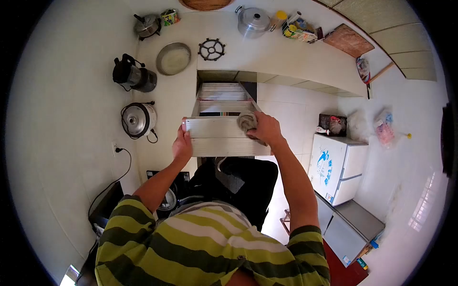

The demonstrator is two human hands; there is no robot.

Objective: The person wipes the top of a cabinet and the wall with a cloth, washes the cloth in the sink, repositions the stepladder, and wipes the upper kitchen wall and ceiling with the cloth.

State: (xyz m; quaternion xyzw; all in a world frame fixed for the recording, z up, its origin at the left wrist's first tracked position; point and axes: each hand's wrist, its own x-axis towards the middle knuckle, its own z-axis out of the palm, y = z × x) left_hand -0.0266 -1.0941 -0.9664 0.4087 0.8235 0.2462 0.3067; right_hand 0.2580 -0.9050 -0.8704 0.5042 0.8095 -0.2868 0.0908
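Observation:
Below me stands a metal stepladder, its ribbed pale top step facing up and more steps visible beyond it. My left hand is closed on the left edge of that top step, fingers along its side. In my right hand is a crumpled grey-brown cloth, pressed against the far right part of the same step. Part of the cloth and some of my right fingers are hidden by the hand itself.
A counter runs round the far side and left, bearing a round metal pan, a burner grate, a lidded pot, a blender and an electric cooker. A white fridge stands at right.

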